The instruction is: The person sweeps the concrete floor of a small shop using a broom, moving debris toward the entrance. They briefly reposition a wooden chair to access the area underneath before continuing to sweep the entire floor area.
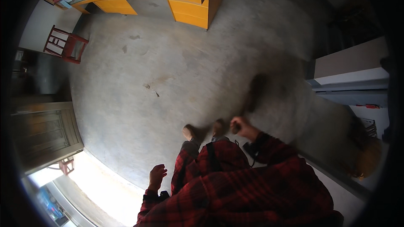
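My right hand (pixel 244 128) is closed around the handle of a dark, motion-blurred tool (pixel 256 91), possibly a broom, whose broad dark end reaches up and right over the concrete floor. My left hand (pixel 157 175) hangs at my left side with its fingers loosely curled, holding nothing that I can see. A small patch of debris (pixel 146 86) lies on the floor ahead of my feet, with a thin dark scrap (pixel 157 94) beside it. The tool's far end is too blurred to make out its exact kind.
A glass-topped counter with yellow panels (pixel 189 12) stands ahead. A red wooden chair (pixel 71 45) is by the wall at far left. An open door (pixel 75 129) and a bright doorway are at lower left. Grey-blue furniture or a door frame (pixel 350 97) stands at right.
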`<state>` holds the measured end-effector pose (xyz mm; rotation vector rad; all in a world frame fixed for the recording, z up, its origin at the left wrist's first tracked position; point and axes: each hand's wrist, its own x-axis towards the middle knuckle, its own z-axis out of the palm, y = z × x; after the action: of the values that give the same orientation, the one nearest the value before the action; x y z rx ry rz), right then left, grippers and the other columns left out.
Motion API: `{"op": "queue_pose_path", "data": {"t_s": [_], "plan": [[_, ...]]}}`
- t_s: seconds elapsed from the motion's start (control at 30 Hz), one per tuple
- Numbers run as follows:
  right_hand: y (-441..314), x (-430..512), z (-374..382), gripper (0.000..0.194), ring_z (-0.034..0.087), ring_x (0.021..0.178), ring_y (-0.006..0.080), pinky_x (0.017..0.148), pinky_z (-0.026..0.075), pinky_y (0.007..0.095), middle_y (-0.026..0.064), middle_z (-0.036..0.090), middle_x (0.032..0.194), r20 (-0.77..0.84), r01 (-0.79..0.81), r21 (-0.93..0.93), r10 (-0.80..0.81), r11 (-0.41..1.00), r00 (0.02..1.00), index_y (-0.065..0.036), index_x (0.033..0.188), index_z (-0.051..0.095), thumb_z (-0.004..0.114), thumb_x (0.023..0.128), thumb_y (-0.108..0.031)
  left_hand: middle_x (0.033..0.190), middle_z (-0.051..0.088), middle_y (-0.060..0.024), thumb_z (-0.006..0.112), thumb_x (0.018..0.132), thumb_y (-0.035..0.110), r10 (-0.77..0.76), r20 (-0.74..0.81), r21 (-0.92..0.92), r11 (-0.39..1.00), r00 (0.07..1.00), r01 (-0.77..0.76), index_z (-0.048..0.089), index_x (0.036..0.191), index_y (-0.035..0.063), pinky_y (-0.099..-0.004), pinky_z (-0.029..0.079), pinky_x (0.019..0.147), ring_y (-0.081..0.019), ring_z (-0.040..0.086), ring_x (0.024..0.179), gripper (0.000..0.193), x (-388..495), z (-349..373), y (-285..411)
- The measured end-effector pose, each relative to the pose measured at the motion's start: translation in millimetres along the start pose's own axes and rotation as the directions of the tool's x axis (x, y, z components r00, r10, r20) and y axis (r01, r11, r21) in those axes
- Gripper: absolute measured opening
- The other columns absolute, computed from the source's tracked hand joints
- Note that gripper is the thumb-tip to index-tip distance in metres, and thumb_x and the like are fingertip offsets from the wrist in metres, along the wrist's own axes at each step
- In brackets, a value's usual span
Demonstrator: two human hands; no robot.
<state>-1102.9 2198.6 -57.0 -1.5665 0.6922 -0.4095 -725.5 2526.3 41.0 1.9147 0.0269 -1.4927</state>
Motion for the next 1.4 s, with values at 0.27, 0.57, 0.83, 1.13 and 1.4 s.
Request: {"op": "queue_pose_path", "data": {"t_s": [0.27, 0.57, 0.83, 1.13, 1.4], "plan": [[-82.4, 76.7, 6.5, 0.020, 0.050, 0.048, 0.0164, 0.042, 0.042, 0.0304, 0.0068, 0.049, 0.060, 0.390, -0.624, 0.728, 0.578, 0.284, 0.717, -0.005, 0.091, 0.041, 0.053, 0.075, -0.003, 0.102, 0.059, -0.0074, 0.055, 0.086, 0.012, 0.032, 0.009, -0.056, 0.998, 0.999, -0.031, 0.054, 0.112, 0.0021, -0.0290, 0.051, 0.071, -0.0184, 0.061, 0.087, 0.028, 17.5, 11.3, 33.0], [-111.8, 165.1, -89.0, 0.043, 0.054, 0.050, 0.0181, 0.042, 0.045, 0.0339, 0.0080, 0.053, 0.066, -0.022, -0.669, 0.484, 0.772, 0.564, 0.635, -0.006, 0.115, 0.039, 0.055, 0.076, -0.004, 0.097, 0.060, -0.0056, 0.056, 0.085, 0.012, -0.060, 0.006, -0.092, 0.994, 0.998, 0.060, 0.055, 0.108, 0.0032, -0.0286, 0.051, 0.068, -0.0179, 0.062, 0.081, 0.025, 104.1, -12.4, 90.5], [-30.3, 334.5, -105.3, 0.011, 0.055, 0.053, 0.0183, 0.049, 0.044, 0.0308, 0.0084, 0.056, 0.062, -0.074, -0.285, 0.416, 0.344, 0.864, 0.936, -0.004, 0.066, 0.052, 0.053, 0.076, -0.009, 0.101, 0.058, -0.0062, 0.059, 0.083, 0.014, 0.010, -0.062, -0.058, 0.998, 0.998, -0.013, 0.054, 0.111, 0.0036, -0.0308, 0.050, 0.073, -0.0207, 0.061, 0.088, 0.031, 145.8, -64.4, 159.7], [-96.8, 411.0, 9.0, 0.049, 0.049, 0.044, 0.0157, 0.036, 0.039, 0.0324, 0.0068, 0.047, 0.060, 0.149, -0.747, 0.352, 0.754, 0.564, 0.640, -0.010, 0.111, 0.034, 0.053, 0.066, 0.001, 0.100, 0.059, -0.0077, 0.054, 0.082, 0.008, -0.062, -0.083, -0.252, 0.967, 0.995, 0.040, 0.055, 0.109, 0.0001, -0.0303, 0.051, 0.071, -0.0204, 0.061, 0.085, 0.028, 138.8, -41.1, 175.9], [-115.1, 472.1, -90.6, 0.008, 0.049, 0.043, 0.0162, 0.039, 0.041, 0.0327, 0.0063, 0.047, 0.053, 0.049, -0.767, 0.035, 0.765, 0.641, 0.642, -0.004, 0.072, 0.047, 0.051, 0.065, -0.001, 0.099, 0.059, -0.0068, 0.056, 0.085, 0.008, -0.128, -0.144, -0.511, 0.859, 0.981, 0.037, 0.056, 0.109, 0.0030, -0.0303, 0.051, 0.068, -0.0206, 0.062, 0.084, 0.025, 115.4, 32.9, 154.4]]}}
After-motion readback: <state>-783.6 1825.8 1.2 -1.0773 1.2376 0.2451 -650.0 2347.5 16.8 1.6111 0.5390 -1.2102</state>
